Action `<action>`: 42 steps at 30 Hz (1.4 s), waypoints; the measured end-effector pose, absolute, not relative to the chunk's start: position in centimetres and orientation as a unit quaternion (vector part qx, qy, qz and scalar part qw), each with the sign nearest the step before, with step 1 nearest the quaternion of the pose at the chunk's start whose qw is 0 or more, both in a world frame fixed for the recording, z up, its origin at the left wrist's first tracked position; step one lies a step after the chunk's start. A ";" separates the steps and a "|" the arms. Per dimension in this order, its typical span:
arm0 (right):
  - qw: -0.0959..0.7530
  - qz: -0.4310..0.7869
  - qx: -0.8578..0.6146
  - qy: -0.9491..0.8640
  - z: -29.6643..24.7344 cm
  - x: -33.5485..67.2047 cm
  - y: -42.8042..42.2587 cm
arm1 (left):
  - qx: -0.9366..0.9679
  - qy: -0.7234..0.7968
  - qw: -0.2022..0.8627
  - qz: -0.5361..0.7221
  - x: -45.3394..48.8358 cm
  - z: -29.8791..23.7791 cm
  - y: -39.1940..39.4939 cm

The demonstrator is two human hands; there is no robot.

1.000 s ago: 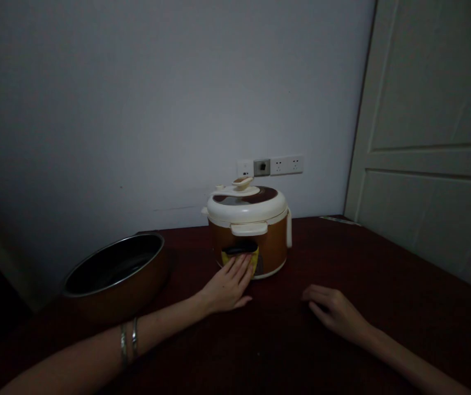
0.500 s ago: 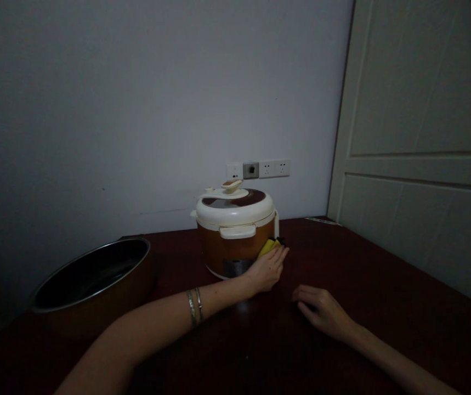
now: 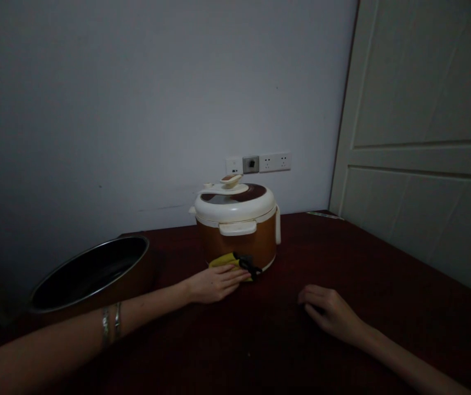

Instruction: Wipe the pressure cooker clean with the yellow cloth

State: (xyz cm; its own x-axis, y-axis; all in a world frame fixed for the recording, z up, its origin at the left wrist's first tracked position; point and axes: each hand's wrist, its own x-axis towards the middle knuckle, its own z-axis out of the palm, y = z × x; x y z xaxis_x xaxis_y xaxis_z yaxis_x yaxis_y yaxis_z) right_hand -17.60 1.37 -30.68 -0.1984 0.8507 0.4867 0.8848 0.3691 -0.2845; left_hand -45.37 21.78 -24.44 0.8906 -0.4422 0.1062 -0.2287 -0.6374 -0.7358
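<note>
A brown electric pressure cooker (image 3: 245, 241) with a cream-white lid stands upright on the dark red table. My left hand (image 3: 214, 284) presses a yellow and black cloth (image 3: 225, 260) against the lower front of the cooker, its fingers laid over the cloth. The cloth covers part of the cooker's base. To the right, my right hand (image 3: 329, 310) rests on the table, apart from the cooker. Its fingers are loosely bent, with the thumb apart from them, and nothing shows in it.
At the left of the table sits a large oval pan (image 3: 147, 258) with a dark inside and a metal rim. Wall sockets (image 3: 275, 162) are behind the cooker. A pale panelled door (image 3: 420, 219) borders the right side; the wall (image 3: 136, 109) closes off the back.
My left hand has slid the cloth leftward and down, from the cooker's right side to its lower front. My right hand stays nearly where it was.
</note>
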 end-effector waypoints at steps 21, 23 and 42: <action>0.283 -0.011 -0.567 -0.774 -30.8 -17.9 1.5 | -0.862 0.147 0.468 -0.128 -37.7 -27.4 19.7; 0.287 -0.009 -0.566 -0.773 -30.8 -18.0 1.5 | -0.861 0.137 0.471 -0.134 -37.0 -27.3 19.6; 0.277 -0.031 -0.563 -0.778 -30.2 -18.2 0.9 | -0.853 -0.034 0.465 -0.233 -30.1 -20.0 17.7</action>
State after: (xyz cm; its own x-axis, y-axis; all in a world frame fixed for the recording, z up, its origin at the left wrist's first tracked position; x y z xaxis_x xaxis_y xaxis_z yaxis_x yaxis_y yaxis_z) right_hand -18.20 0.90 -30.16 -0.2128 0.8591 0.4655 0.8932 0.3642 -0.2639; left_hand -30.06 17.65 -19.98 0.8892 -0.1585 0.4292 0.2747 -0.5652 -0.7779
